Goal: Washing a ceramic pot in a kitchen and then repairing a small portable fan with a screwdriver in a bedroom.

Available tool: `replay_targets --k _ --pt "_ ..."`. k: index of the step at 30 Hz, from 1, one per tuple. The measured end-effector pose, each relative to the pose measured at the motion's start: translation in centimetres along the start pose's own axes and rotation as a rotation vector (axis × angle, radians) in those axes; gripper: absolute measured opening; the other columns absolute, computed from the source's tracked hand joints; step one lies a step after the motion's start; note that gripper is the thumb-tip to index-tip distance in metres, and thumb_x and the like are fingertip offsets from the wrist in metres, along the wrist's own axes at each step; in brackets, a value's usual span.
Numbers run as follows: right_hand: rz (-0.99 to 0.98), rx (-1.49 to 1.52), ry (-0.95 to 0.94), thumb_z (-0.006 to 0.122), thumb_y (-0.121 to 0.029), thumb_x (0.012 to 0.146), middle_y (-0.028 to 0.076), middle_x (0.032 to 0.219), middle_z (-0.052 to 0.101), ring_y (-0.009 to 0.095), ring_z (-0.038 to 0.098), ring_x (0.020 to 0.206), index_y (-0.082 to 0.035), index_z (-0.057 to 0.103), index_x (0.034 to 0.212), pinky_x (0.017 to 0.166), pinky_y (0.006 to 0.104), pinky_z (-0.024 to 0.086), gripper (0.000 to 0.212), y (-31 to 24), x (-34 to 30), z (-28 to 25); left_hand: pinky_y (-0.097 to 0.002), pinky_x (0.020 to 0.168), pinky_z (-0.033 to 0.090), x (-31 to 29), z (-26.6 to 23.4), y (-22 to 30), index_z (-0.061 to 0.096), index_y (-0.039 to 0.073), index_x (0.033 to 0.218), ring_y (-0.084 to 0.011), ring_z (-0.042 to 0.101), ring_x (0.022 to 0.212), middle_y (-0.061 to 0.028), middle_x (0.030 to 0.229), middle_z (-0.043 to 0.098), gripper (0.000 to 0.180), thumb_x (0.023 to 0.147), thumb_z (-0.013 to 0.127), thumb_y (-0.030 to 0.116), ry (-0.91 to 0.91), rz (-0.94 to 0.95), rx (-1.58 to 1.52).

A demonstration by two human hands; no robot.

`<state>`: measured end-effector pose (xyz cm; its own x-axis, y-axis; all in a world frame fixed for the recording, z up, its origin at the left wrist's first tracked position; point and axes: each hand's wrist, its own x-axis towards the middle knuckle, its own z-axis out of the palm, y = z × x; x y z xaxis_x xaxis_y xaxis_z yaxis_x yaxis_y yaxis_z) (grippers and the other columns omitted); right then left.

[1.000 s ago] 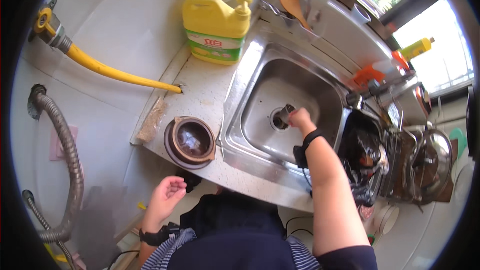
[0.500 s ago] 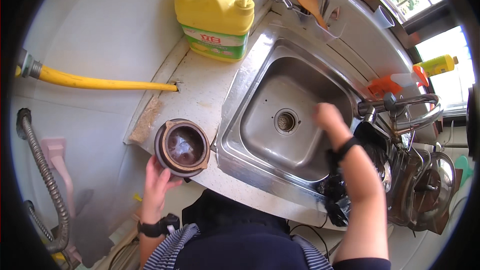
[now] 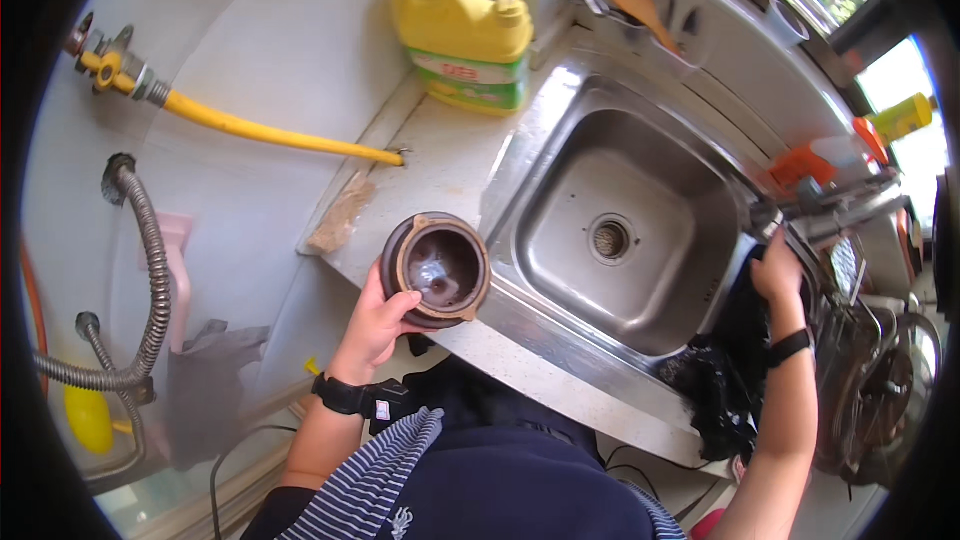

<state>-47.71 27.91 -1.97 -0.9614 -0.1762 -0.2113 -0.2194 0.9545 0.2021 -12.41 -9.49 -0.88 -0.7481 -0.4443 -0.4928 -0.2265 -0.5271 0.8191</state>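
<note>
Head view: left hand point(image 3: 375, 325) grips brown clay pot point(image 3: 436, 270) at counter edge, just left of steel sink point(image 3: 560, 155).
L fingers clamped on pot's near rim; best kept level w/ firm grip. R hand point(image 3: 778, 270) at sink's right rim by faucet point(image 3: 840, 212), over black cloth point(image 3: 725, 380); can't tell if closed. Yellow detergent jug point(image 3: 465, 40) behind, yellow hose point(image 3: 260, 130) left.

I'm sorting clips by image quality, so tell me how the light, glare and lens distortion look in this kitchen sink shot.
Head view: strong fisheye, the steel sink rim and yellow hose bow, and a black vignette rings the frame. Daylight blows out the window at upper right, with soft glare on the sink wall. The left hand on the brown pot and the right hand by the tap look sharp.
</note>
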Motion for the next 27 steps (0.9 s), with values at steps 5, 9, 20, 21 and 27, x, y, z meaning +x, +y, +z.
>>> replay_targets --k 5,9,20,21,27 --pt "-0.296 0.760 0.161 0.064 -0.018 0.077 0.014 0.096 0.061 0.026 0.058 0.093 -0.001 0.053 0.115 0.081 0.0351 0.044 0.043 -1.4 -2.5 0.3 -0.0461 0.071 0.056 4.0 10.2 -2.1 0.021 0.010 0.133 -0.0294 0.054 0.105 -0.0144 0.122 0.043 0.061 0.080 0.050 0.004 -0.290 -0.042 0.026" --pt "0.029 1.726 -0.481 0.050 -0.009 0.088 0.009 0.101 0.060 0.018 0.060 0.092 0.001 0.053 0.113 0.080 0.0293 0.049 0.027 -5.9 -7.2 -5.2 -0.0454 0.065 0.057 8.7 18.2 -5.3 0.022 0.009 0.131 -0.0298 0.054 0.103 -0.0151 0.120 0.043 0.059 0.081 0.053 0.004 -0.368 -0.132 0.178" --pt "0.291 1.559 0.334 0.064 -0.007 0.076 0.009 0.074 0.067 0.012 0.061 0.067 0.001 0.066 0.090 0.066 0.0256 0.049 0.016 -6.9 -11.5 4.6 -0.0468 0.064 0.057 12.4 27.6 -9.9 0.023 0.007 0.127 -0.0315 0.059 0.092 -0.0170 0.112 0.048 0.057 0.080 0.056 0.008 -0.451 -0.214 0.240" --pt "0.324 1.564 0.359 0.063 -0.007 0.076 0.009 0.075 0.067 0.012 0.062 0.068 0.001 0.066 0.089 0.067 0.0259 0.049 0.015 -7.6 -12.1 5.3 -0.0469 0.063 0.057 12.6 27.6 -10.2 0.022 0.006 0.128 -0.0311 0.059 0.093 -0.0166 0.112 0.048 0.060 0.080 0.057 0.008 -0.436 -0.184 0.237" --pt "-0.008 1.858 0.239 0.060 -0.020 0.085 0.007 0.084 0.063 0.011 0.058 0.076 0.002 0.057 0.108 0.070 0.0252 0.047 0.032 -10.4 -10.0 3.9 -0.0374 0.073 0.051 13.9 26.4 -13.2 0.023 0.008 0.133 -0.0282 0.060 0.095 -0.0196 0.113 0.054 0.073 0.075 0.066 0.014 -0.349 0.471 0.534"
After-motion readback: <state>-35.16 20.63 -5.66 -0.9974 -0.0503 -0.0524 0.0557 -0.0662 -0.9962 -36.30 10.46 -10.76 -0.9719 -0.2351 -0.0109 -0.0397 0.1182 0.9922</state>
